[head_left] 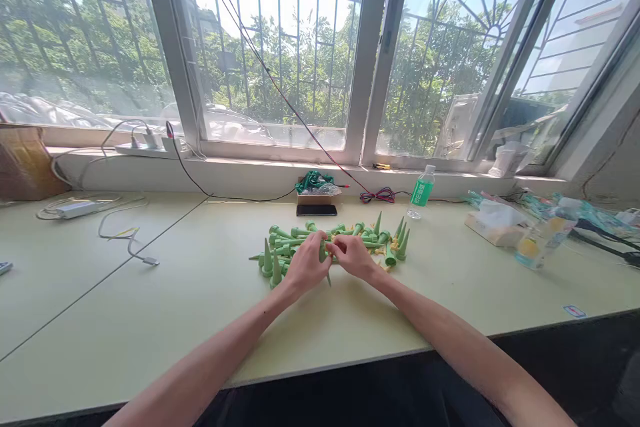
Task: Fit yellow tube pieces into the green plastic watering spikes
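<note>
My left hand (306, 261) is closed around a green plastic watering spike (329, 278), whose pointed tip shows below the fingers. Close against it, my right hand (351, 255) pinches at the spike's upper part; whatever lies between those fingertips is too small to make out. Beyond both hands spreads a pile of similar green spikes (281, 241), many lying on their sides. Some stand point up, such as the upright spike (403, 245) on the right and another upright spike (276, 271) on the left. Small yellow pieces (384, 268) are scattered among them near my right hand.
Behind the pile are a black phone (317, 210) and a small box (306, 199) with green cords. A bottle (421, 193), a tissue box (495, 223) and a clear bottle (533, 250) stand rightward. Cables and a white adapter (77, 209) lie left on the table (200, 307).
</note>
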`<act>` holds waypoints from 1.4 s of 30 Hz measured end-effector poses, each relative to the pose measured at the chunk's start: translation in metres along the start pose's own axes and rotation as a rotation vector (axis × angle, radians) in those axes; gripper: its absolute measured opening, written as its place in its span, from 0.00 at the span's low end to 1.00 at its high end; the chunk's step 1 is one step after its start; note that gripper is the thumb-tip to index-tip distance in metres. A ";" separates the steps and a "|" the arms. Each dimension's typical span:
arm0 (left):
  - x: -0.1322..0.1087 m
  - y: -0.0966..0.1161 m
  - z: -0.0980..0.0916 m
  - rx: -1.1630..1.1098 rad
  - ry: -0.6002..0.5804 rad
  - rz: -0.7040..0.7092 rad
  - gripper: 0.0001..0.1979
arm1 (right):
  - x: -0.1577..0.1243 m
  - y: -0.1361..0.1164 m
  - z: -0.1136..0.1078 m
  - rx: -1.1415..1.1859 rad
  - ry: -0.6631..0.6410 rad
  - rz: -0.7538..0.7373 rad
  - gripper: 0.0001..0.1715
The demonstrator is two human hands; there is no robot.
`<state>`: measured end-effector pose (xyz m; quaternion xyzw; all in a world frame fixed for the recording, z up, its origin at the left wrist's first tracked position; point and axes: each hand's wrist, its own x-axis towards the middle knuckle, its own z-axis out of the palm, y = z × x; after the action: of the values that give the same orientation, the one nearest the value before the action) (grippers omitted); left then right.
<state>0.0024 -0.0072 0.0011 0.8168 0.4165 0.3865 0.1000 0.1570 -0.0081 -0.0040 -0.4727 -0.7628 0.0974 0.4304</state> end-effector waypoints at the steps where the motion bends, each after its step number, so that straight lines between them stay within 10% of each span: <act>1: 0.000 0.000 0.000 -0.003 -0.002 -0.002 0.11 | 0.000 0.000 0.000 -0.002 0.001 0.000 0.18; 42: 0.002 -0.003 -0.001 -0.001 0.009 -0.063 0.10 | 0.001 -0.001 -0.004 0.181 -0.019 -0.011 0.07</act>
<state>0.0005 -0.0041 0.0019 0.8015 0.4421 0.3871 0.1107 0.1594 -0.0084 -0.0006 -0.4267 -0.7575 0.1678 0.4646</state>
